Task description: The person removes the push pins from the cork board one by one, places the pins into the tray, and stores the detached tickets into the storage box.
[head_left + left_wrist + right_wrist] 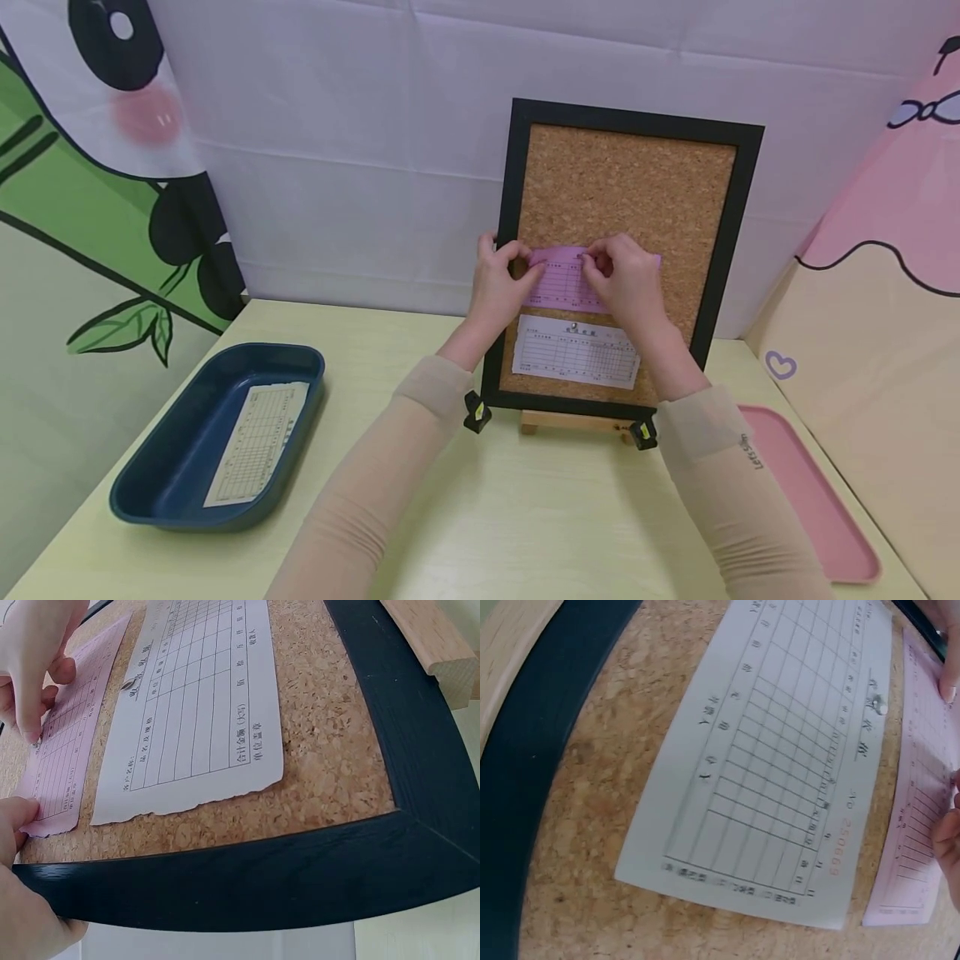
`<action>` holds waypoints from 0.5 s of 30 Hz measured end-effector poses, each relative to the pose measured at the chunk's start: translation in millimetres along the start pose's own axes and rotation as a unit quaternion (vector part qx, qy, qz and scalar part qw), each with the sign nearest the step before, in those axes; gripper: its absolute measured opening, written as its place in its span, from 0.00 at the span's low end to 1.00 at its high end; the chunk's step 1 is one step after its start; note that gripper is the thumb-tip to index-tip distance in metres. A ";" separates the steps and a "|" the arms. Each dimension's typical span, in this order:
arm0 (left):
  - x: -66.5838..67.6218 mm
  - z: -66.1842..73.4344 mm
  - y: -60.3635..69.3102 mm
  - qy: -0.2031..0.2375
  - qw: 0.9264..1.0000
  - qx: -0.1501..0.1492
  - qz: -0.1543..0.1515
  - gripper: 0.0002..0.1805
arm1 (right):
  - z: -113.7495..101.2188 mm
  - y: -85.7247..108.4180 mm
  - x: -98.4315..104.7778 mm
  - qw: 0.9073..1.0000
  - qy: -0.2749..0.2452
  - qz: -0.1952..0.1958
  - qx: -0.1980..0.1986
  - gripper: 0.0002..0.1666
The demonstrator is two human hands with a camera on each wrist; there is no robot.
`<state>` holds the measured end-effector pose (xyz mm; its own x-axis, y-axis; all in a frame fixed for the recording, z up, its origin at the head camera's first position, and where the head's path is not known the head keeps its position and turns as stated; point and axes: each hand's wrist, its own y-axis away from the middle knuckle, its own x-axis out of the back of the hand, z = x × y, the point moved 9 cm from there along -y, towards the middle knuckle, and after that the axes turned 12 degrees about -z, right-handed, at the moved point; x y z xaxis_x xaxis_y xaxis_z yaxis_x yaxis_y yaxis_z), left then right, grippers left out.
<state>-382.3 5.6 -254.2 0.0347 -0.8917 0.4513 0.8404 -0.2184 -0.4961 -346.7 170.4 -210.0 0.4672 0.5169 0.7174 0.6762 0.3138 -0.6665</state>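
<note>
A pink receipt slip (558, 283) lies against the cork board (626, 183), above a white receipt slip (576, 350) held by a metal pushpin (574, 327). At the pink slip's left end, my left hand (501, 279) holds it with bent fingers, the thumb on the paper. My right hand (626, 279) pinches at the slip's upper middle; in the left wrist view a tiny shiny pin (36, 741) shows under its fingertip, mostly hidden. Part of the pink slip is behind the right hand.
The black-framed board leans on a wooden stand (573, 423). A blue tray (165, 433) with a white printed slip (258, 442) stands at the left. At the right, a pink tray (810, 500) lies partly behind my right sleeve. A printed cloth (337, 167) hangs behind.
</note>
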 end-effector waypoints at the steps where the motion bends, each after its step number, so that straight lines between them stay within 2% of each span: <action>1: 0.0 0.0 -0.1 0.001 1.000 0.000 -0.001 0.07 | 0.4 -0.6 0.0 1.000 -0.002 -0.003 -0.001 0.07; 4: -0.4 -0.3 -0.2 0.007 1.000 0.003 -0.005 0.08 | 3.1 -3.9 0.5 1.000 -0.007 -0.023 -0.013 0.08; 8: -0.2 -1.9 -0.2 0.014 1.000 0.012 -0.007 0.09 | 9.4 -9.1 -0.3 0.996 -0.024 -0.070 -0.040 0.08; 15: 3.7 -1.4 2.3 0.009 1.000 0.019 0.009 0.12 | 19.0 -11.8 -4.3 0.978 -0.075 -0.162 -0.110 0.10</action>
<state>-381.0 1.2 -254.7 0.0393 -0.9025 0.4288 0.8601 -0.1879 -0.4742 -367.5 179.6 -209.1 0.1299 0.5343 0.8352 0.8892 0.3099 -0.3366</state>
